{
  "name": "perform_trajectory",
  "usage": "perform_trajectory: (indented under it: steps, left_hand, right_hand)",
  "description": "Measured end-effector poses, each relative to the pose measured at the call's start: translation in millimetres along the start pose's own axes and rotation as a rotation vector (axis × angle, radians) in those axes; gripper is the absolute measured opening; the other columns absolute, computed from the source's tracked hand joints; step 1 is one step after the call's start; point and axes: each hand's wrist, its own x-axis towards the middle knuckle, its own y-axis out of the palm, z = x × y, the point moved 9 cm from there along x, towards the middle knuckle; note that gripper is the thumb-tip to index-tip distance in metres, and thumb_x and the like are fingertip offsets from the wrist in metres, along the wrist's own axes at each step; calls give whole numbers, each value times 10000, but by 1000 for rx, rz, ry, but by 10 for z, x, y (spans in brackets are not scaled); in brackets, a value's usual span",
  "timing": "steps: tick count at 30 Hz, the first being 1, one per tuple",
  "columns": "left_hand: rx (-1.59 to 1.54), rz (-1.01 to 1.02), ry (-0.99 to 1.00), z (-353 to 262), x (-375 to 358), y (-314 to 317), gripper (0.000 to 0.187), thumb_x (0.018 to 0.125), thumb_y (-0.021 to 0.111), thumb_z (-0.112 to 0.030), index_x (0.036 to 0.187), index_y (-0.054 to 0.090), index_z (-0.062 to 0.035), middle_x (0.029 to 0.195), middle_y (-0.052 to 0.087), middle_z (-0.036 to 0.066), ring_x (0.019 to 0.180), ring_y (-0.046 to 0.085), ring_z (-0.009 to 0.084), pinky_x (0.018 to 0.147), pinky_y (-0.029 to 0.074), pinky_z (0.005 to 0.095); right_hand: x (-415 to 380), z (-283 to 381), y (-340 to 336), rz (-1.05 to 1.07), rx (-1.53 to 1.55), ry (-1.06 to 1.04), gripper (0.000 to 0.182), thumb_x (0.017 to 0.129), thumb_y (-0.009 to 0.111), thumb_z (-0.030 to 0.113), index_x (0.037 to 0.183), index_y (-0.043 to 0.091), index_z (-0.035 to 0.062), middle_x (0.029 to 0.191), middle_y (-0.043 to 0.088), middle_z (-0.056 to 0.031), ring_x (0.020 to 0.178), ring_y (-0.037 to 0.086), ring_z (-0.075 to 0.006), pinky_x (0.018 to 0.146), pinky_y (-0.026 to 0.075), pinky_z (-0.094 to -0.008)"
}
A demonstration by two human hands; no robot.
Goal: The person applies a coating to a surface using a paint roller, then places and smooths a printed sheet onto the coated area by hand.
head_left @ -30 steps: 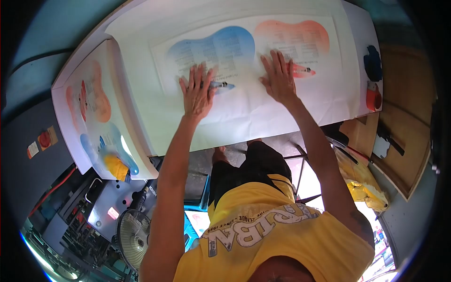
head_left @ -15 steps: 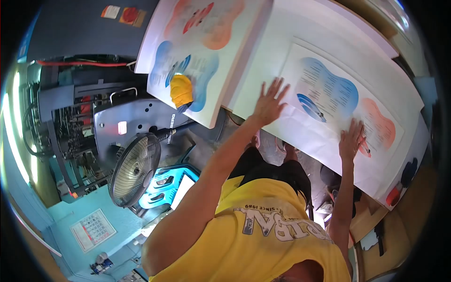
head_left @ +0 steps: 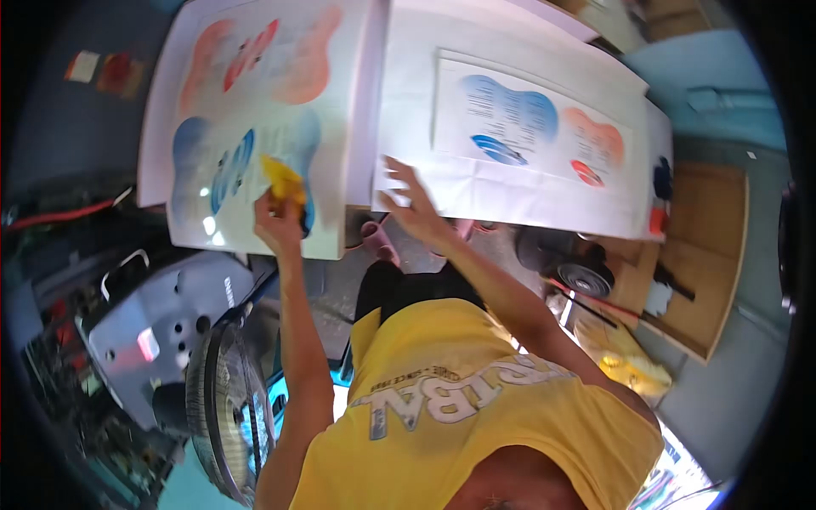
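My left hand (head_left: 279,219) is closed on a yellow cloth (head_left: 283,180), which rests over the blue part of a printed sheet (head_left: 263,110) on the left stack. That sheet carries red and blue shapes. Over the near left corner of the white table surface (head_left: 408,102), my right hand (head_left: 410,202) is held with its fingers spread and nothing in them. Farther right on that surface lies a smaller printed sheet (head_left: 544,106) with a blue and a red shape; my right hand is apart from it.
A black fan (head_left: 225,408) stands at the lower left beside a grey machine panel (head_left: 170,331). Dark and red objects (head_left: 659,219) sit at the table's right corner. A wooden box (head_left: 705,255) is at the right, and pink slippers (head_left: 378,240) are below the table edge.
My left hand has left the right sheet and taken hold of the yellow cloth. My right hand has moved left, away from the red print. The view has turned left.
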Motion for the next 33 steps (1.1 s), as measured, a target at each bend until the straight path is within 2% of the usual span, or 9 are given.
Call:
perform_trajectory:
  steps: [3,5,9,11,14,19,24,27,33]
  left_hand:
    - [-456,476,118,-911,-760,912,334,801,749,28,1112,628,13,975,671,114,907,675,215,790,565,315]
    - [-656,544,72,-1270,-1010,1230,351,838,670,16,1180,591,32,1000,686,124,944,704,247,843,586,346]
    - [-510,858,309,-1616,-1057,1672,330,894,676,-20,1222,639,-7,1009,722,156,982,725,215,847,578,339]
    - [-466,670,476,-1779,-848,1897,275,891,641,-19,1166,657,-16,964,708,179,917,719,300,779,563,388]
    - [-221,524,648,-2014,-559,2677,403,858,544,66,1248,592,-24,1117,646,200,1060,627,387,905,531,451]
    - [-183,475,778,-1627,-573,3741,545,884,677,-148,1383,500,-17,1423,478,219,1332,445,399,1140,365,458]
    - [45,470,924,-1889,-698,3663,820,795,792,-378,1449,430,-41,1444,458,207,1332,445,400,1089,358,527]
    - [228,485,935,-1960,-740,3759,852,789,801,-383,1480,396,-90,1472,421,202,1332,437,404,1077,351,537]
    - [354,511,850,-1890,-722,3803,519,965,542,-69,1470,429,-103,1500,377,230,1369,361,442,1113,297,596]
  right_hand:
    - [180,317,347,44,370,178,545,955,640,134,1472,472,97,1365,564,-100,1218,564,-225,974,494,-340]
    - [258,163,-222,-244,-161,149,379,952,627,121,1330,603,94,1273,617,-159,1134,637,-275,930,516,-362]
    - [244,179,-1560,-617,-373,-76,302,980,609,208,1249,636,74,1119,650,-182,1045,622,-384,900,502,-427]
    - [315,384,-1996,-674,-486,78,337,997,592,281,1255,638,70,1090,649,-183,991,606,-383,880,494,-446]
    - [668,293,-1910,-570,-875,-154,354,934,637,305,1218,658,95,1101,610,-181,1050,581,-343,887,483,-445]
    - [996,-494,-1755,-482,-1053,-31,448,834,649,264,1254,608,117,1197,560,-151,1153,505,-377,924,434,-513]
    - [917,-561,-1769,-465,-1026,-122,471,907,556,263,1344,552,87,1342,498,-177,1269,433,-350,1056,335,-580]
    - [897,-618,-1967,-434,-1090,-54,519,893,573,248,1379,520,71,1415,451,-172,1378,365,-350,1104,285,-640]
    - [809,-751,-2606,-429,-1087,8,568,898,587,260,1420,491,58,1509,400,-159,1479,289,-339,1165,197,-680]
